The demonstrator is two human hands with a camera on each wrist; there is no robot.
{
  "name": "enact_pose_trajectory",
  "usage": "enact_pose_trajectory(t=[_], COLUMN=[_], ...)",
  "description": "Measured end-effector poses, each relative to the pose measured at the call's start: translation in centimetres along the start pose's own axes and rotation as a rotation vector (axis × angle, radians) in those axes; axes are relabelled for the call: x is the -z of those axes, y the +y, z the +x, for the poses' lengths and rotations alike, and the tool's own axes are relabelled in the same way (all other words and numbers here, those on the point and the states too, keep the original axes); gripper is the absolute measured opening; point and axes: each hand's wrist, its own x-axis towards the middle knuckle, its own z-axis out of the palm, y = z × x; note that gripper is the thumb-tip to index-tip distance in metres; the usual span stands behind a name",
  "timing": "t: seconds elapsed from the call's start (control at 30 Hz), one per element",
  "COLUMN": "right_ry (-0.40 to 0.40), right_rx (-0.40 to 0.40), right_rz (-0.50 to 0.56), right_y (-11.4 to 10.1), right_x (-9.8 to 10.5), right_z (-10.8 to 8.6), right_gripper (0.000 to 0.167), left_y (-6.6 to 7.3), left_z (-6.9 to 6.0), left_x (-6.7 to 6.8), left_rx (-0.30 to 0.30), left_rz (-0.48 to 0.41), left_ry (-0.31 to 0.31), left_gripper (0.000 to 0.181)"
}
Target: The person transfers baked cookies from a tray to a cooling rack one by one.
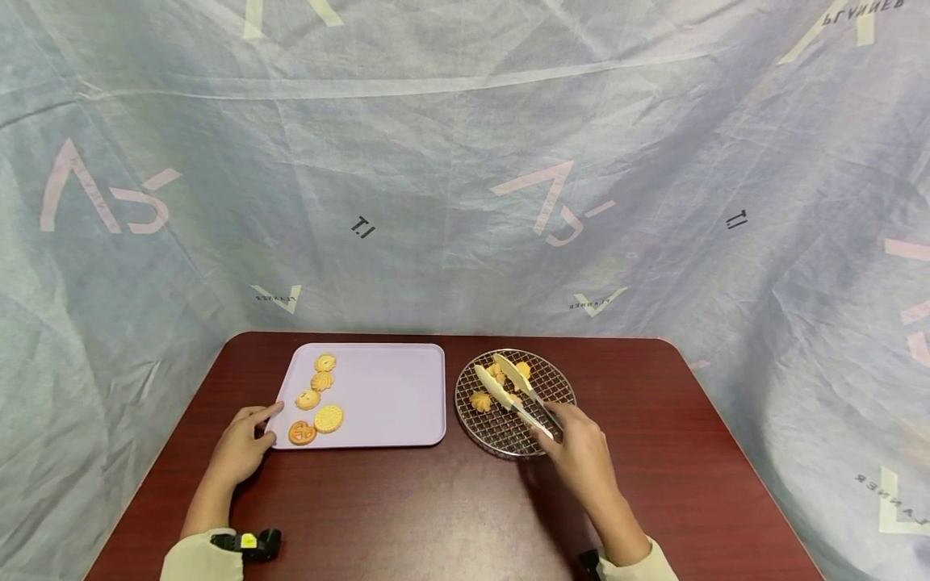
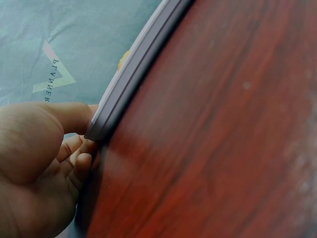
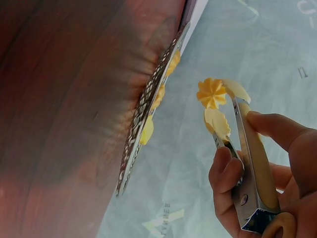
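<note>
My right hand [image 1: 581, 452] grips metal tongs [image 3: 255, 168] with cream-coloured tips. Between those tips sits a flower-shaped cookie [image 3: 211, 93], held up off the round wire rack [image 1: 508, 440]. Other cookies, such as one flower-shaped cookie [image 1: 480, 401], lie on the rack beneath the tongs, which partly cover them. My left hand [image 1: 243, 444] holds the left edge of a pale lilac tray [image 1: 395, 395], near its front corner, with thumb and fingers. Along the tray's left side lie several cookies, among them a round yellow cookie [image 1: 328, 418] and a browner pretzel-like cookie [image 1: 301, 432].
Tray and rack stand side by side on a dark red-brown table [image 1: 407, 516], with a narrow gap between them. A printed grey cloth [image 1: 436, 177] hangs behind the table and along its sides.
</note>
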Motion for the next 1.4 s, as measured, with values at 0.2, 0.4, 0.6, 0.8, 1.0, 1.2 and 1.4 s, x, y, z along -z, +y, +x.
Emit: enact_pose_trajectory(t=[0.2, 0.4, 0.6, 0.8, 1.0, 1.2, 1.4], right_ry=[-0.003, 0.003, -0.017, -0.041, -0.08, -0.156, -0.207], right_rx=[-0.03, -0.045, -0.081, -0.119, -0.156, -0.203, -0.211], right_rz=[-0.017, -0.038, -0.08, -0.121, -0.163, -0.198, -0.224], right_y=[0.8, 1.6, 2.3, 3.1, 3.7, 3.6, 3.6], right_x=[0.8, 1.9, 3.1, 4.2, 5.4, 6.6, 6.8], right_z=[-0.4, -0.9, -1.4, -1.9, -2.4, -2.3, -1.8], right_gripper=[0.046, 0.045, 0.043, 0.042, 0.043, 0.044, 0.043], left_y=[-0.1, -0.3, -0.1, -0.1, 0.0, 0.1, 0.1], left_z=[0.1, 0.1, 0.1, 0.1, 0.0, -0.1, -0.1], left_x=[0.0, -0.1, 0.0, 0.0, 0.0, 0.1, 0.0], left_rx=[-0.002, 0.001, -0.001, 0.003, 0.002, 0.005, 0.002], left_rz=[-0.001, 0.002, 0.0, 0.002, 0.002, -0.002, -0.006], left_ry=[0.003, 0.003, 0.002, -0.006, -0.004, -0.004, -0.003], left_gripper=[0.054, 0.054, 0.055, 0.054, 0.054, 0.055, 0.054])
